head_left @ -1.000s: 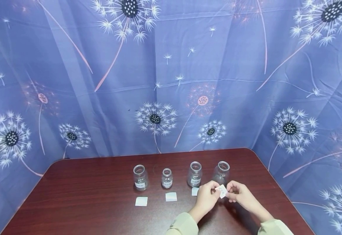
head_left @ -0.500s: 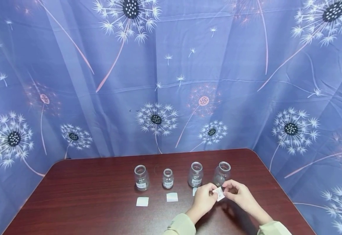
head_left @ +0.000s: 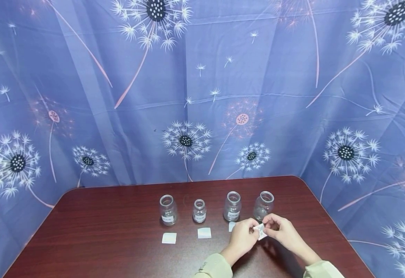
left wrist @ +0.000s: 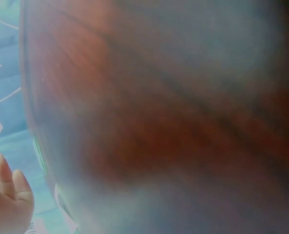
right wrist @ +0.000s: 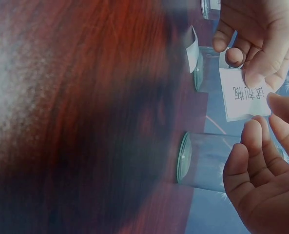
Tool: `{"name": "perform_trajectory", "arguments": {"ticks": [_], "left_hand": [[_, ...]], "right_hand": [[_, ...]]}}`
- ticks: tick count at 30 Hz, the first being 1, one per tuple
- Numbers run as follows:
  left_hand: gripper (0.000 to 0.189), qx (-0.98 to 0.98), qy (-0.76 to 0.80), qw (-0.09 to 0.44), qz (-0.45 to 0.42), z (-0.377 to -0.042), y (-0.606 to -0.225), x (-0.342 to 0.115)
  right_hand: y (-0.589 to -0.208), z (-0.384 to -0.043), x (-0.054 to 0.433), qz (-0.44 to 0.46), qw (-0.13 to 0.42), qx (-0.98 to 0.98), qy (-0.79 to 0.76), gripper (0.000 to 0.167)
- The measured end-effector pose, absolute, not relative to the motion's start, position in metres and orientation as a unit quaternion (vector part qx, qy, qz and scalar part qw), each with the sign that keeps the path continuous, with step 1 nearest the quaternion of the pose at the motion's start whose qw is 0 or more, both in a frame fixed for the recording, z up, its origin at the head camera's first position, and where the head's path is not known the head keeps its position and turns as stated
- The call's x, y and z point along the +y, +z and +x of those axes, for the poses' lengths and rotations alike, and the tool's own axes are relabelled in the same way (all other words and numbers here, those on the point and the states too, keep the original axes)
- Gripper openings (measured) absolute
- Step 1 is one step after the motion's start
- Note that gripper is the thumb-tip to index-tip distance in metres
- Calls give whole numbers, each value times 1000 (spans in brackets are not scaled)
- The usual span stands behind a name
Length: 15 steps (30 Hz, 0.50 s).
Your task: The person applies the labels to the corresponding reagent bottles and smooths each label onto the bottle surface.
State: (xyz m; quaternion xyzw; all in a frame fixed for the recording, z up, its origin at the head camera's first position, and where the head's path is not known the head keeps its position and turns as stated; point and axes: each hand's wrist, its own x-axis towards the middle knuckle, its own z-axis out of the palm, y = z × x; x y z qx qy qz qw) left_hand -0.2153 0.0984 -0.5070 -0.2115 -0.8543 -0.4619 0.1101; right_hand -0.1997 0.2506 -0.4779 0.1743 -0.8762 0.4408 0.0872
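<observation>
Both hands meet over a small white sticker label in front of the rightmost glass jar. My left hand pinches its left side. Thumb and fingertips of my right hand pinch its right corner. In the right wrist view the label shows printed characters, with the left thumb pressed on its face. Behind the hands, the rightmost jar stands upright with no label visible on it. The left wrist view is mostly blurred tabletop, with part of a hand and a label corner at its left edge.
Further left stand three open glass jars, a right one, a small one and a left one, each with a white label. White paper pieces lie before them on the dark red table. A blue patterned curtain hangs behind.
The label has turned and shifted slightly towards the left hand. The right fingertips have moved up its right edge. The jars stand as before, with a slight shift of the head view.
</observation>
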Motion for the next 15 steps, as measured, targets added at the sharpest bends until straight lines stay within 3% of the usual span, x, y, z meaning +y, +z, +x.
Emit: {"name": "perform_trajectory", "arguments": {"ticks": [15], "left_hand": [[11, -861, -441, 113, -228, -215, -506, 100]], "right_hand": [[-481, -202, 249, 161, 90, -883, 432, 19]]}}
